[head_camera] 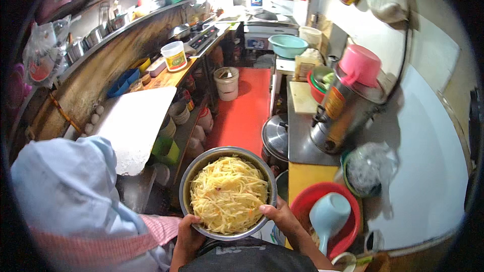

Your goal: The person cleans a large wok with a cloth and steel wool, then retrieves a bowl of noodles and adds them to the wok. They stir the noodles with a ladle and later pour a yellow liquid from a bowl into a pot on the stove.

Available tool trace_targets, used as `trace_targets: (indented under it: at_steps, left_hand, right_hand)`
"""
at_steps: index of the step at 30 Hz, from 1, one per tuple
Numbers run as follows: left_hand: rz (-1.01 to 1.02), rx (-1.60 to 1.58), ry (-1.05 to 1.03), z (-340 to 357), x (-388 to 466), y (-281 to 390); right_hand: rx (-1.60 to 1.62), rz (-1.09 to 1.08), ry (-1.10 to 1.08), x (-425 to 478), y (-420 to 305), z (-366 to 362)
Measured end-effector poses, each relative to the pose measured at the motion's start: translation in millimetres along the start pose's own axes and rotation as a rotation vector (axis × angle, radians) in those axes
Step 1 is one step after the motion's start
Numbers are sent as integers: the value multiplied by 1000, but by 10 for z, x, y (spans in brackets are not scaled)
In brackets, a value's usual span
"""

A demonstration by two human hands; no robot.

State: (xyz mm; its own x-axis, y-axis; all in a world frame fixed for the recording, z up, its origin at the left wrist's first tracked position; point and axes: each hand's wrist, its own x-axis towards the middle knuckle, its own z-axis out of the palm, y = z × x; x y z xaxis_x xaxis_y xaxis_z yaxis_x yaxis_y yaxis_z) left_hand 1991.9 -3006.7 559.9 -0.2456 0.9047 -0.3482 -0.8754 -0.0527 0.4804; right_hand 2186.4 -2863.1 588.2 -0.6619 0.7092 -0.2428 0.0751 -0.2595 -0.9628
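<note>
Close in front of my body I hold a round stainless steel bowl (pixel 184 185) level between both hands. Pale yellow shredded vegetable (pixel 228 192), perhaps potato, fills it in a mound, with a few orange shreds and a small dark red piece among it. My left hand (pixel 188 234) grips the near-left rim, its thumb over the edge. On the right rim, my right hand (pixel 281 215) has its thumb on the inside edge, touching the shreds. The fingers under the bowl are hidden.
A person (pixel 75 196) in light blue stands close at my left, beside a white board (pixel 140 121). At my right are a red basin (pixel 353 230) with a light blue scoop (pixel 331 211) and a steel dispenser (pixel 332 109). Ahead, a white bucket (pixel 227 85) stands on the red floor (pixel 242 121).
</note>
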Motion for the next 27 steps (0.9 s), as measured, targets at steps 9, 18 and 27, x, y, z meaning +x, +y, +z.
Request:
trace_targets:
  at_steps: [9,18,27]
  left_hand:
    - [130,90,156,-52,2,-150]
    - [69,175,157,32,-76,87]
    - [36,84,17,-654,301,-47]
  right_hand:
    - [-33,78,-96,164,-8,-103]
    - [91,36,-55,3,72,1]
    - [96,-109,31,-109,147,48]
